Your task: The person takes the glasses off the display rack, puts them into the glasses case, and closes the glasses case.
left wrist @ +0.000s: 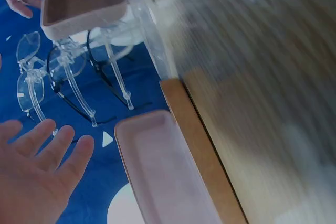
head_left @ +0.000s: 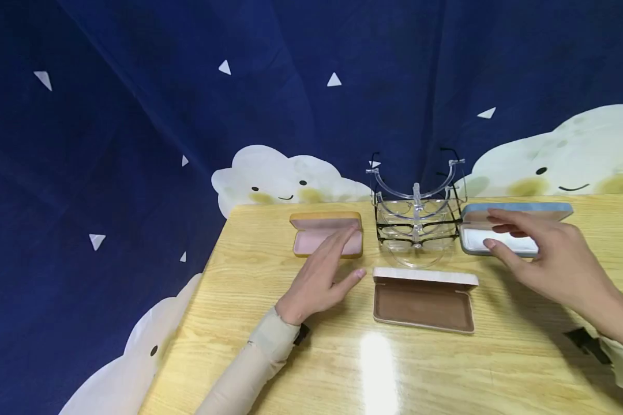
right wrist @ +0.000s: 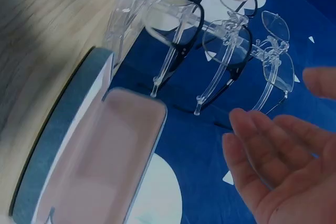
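My left hand (head_left: 319,279) reaches over the front of the yellow glasses case (head_left: 326,220), fingers extended and nothing in them. That case lies open with a pink lining. On the other side, my right hand (head_left: 560,253), empty with fingers loosely bent, hovers by the blue glasses case (head_left: 558,208), which is open with a white cloth (head_left: 500,241) inside. Between the hands stands a clear display stand (head_left: 417,196) bearing glasses; black-framed glasses (head_left: 394,241) sit on its lower tiers. In the right wrist view, rimless glasses (right wrist: 276,26) show at the stand's top.
In front of the stand, an open white glasses case (head_left: 423,308) with a brown lining lies on the wooden table (head_left: 239,340). A dark blue cloth (head_left: 291,34) with white clouds and triangles hangs behind the table's back edge.
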Demonstrator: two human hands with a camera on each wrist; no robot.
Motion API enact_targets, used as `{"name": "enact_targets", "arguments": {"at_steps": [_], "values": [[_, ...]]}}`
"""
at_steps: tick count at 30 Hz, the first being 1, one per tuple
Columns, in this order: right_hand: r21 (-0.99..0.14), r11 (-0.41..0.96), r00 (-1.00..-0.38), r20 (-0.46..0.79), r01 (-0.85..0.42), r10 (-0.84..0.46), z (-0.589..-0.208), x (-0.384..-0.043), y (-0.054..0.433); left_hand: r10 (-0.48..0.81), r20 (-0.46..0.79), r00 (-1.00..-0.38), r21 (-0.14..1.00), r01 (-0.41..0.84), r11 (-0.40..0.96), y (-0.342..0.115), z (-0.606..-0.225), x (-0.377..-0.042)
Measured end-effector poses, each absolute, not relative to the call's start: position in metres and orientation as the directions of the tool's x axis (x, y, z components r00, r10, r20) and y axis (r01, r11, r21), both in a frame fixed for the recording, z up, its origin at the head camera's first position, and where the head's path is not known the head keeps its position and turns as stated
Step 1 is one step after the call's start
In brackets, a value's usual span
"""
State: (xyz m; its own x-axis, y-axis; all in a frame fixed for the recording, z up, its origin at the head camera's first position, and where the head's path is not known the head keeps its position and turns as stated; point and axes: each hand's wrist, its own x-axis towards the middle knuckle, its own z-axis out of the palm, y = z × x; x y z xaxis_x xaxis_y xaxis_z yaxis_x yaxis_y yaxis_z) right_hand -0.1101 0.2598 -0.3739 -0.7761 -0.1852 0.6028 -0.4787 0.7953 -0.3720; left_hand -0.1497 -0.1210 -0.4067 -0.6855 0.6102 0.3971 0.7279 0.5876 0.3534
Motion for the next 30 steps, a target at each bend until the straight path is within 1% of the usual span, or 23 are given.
{"name": "enact_targets", "arguments": {"at_steps": [3,7,9,13,19,24,30], "values": [[-0.415,0.762,-0.761,0.63,-0.497,-0.154,-0.373,-0.113,0.258,0.588,0.414,-0.695,0.376,0.719,0.585,-0.119,-0.407,-0.15],[-0.448,0.71,-0.734,0.664,-0.543,-0.142,-0.371,-0.118,0.253,0.571,0.454,-0.684,0.37,0.728,0.577,-0.116,-0.406,-0.152],[-0.457,0.698,-0.731,0.667,-0.552,-0.142,-0.37,-0.12,0.252,0.558,0.472,-0.683,0.381,0.729,0.569,-0.115,-0.405,-0.153],[-0.473,0.686,-0.733,0.668,-0.552,-0.129,-0.368,-0.122,0.25,0.532,0.494,-0.687,0.419,0.725,0.547,-0.113,-0.401,-0.155],[-0.496,0.656,-0.727,0.676,-0.569,-0.119,-0.368,-0.126,0.244,0.49,0.499,-0.715,0.511,0.699,0.5,-0.106,-0.391,-0.161],[-0.513,0.655,-0.737,0.668,-0.555,-0.101,-0.367,-0.128,0.239,0.472,0.514,-0.716,0.547,0.697,0.463,-0.097,-0.386,-0.168],[-0.594,0.617,-0.782,0.62,-0.515,-0.056,-0.364,-0.13,0.238,0.433,0.517,-0.738,0.591,0.674,0.443,-0.087,-0.385,-0.176]]}}
